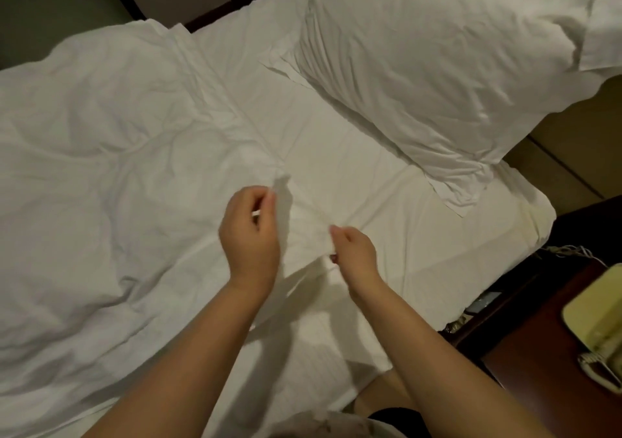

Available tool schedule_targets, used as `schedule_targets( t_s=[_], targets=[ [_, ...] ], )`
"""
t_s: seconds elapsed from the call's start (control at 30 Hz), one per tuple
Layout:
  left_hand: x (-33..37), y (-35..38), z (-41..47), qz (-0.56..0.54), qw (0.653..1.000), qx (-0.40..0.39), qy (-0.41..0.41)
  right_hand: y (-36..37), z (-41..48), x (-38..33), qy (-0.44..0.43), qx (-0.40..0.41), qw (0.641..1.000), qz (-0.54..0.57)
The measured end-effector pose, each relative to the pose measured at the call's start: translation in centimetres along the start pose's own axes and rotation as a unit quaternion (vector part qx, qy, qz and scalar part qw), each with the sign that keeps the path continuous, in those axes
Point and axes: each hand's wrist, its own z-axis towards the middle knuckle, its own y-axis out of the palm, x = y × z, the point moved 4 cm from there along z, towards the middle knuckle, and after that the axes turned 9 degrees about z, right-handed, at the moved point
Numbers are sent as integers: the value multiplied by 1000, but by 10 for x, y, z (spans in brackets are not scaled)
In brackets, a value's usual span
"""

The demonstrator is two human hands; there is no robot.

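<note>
Bedmaking, mid-step: the top edge of the duvet is being straightened.

- Duvet (pixel 117 134): white and heavily creased. It lies over the part of the bed away from the pillow (pixel 437 60), and its near edge runs toward the person. A fold of that edge is raised off the sheet (pixel 353 168), on the person's side of the pillow and well apart from it.
- Left hand (pixel 250 235): fingers (pixel 266 202) curled, thumb and fingertips pinching the raised fold at its far end.
- Right hand (pixel 353 252): fingers (pixel 336 235) closed in a pinch on the same fold, nearer the person. The cloth is stretched taut between the two hands.
- Pillow: at the head of the bed, askew, with one flap of its case lying flat on the sheet.

Judgement: this looks like the grip-and-tension stage, before the pull. The next move probably calls for both pinches to hold while the edge is drawn toward the pillow, then spread wider so the creases shake out. If one pinch slips, the edge will land crooked.

Writing and labels: none legible. The linen is plain white with no tag visible. A pale telephone (pixel 599 319) stands on a dark wooden tabletop (pixel 538 370) beside the bed on the pillow's side, and its markings are too blurred to read.
</note>
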Motion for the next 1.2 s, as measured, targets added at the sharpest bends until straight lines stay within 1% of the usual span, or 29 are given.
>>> schedule_targets(
  t_s=[0.03,0.07,0.1,0.17,0.2,0.27,0.33,0.4,0.47,0.53,0.57,0.6,0.63,0.7,0.73,0.77,0.83,0.87,0.93,1.03,1.1,1.2],
  targets=[
    [8,-2,1,-7,999,5,35,10,-10,-13,-55,-14,998,20],
    [11,-4,1,-13,998,8,54,16,-15,-19,-88,-24,995,32],
    [11,-6,-3,-20,998,5,56,13,-19,-18,-95,-17,995,28],
    [5,-8,-15,-25,998,-6,59,-8,-21,-12,-74,28,997,-8],
    [0,-5,-21,-17,998,-28,58,-13,-22,-13,-73,30,997,-15],
    [-11,6,-37,-1,995,-86,40,-5,-28,-17,-81,-21,996,-27],
    [-16,14,-50,20,993,-108,45,8,-36,-19,-80,-54,995,1],
    [-19,19,-54,41,986,-135,88,10,-39,-12,-57,-55,996,37],
    [-23,23,-57,81,970,-183,135,3,-35,0,-31,-49,995,76],
    [-29,28,-65,150,949,-202,191,2,-32,6,-10,-60,992,115],
    [-31,31,-68,190,937,-203,211,4,-30,6,-3,-72,990,123],
    [-34,34,-70,223,928,-207,213,5,-26,7,1,-85,989,124],
    [-38,39,-69,239,925,-217,199,6,-20,8,4,-98,988,121],
    [-41,47,-59,234,931,-238,146,4,-7,13,20,-115,986,123],
    [-43,51,-52,234,932,-242,132,1,2,19,31,-103,986,124],
    [-45,55,-46,240,932,-242,125,-4,14,27,40,-76,990,114],
    [-52,63,-38,244,929,-256,111,-16,40,52,48,-2,998,43],
    [-54,67,-38,244,925,-273,104,-19,52,66,58,12,998,-16],
    [-56,76,-38,237,922,-294,90,-18,72,94,90,-9,987,-133],
    [-55,89,-33,221,931,-288,46,-9,91,123,121,-49,969,-208],
    [-53,97,-25,227,925,-302,44,-3,98,140,139,-61,964,-220],
    [-48,101,-10,230,922,-304,62,4,104,154,166,-44,968,-181]
  ],
)
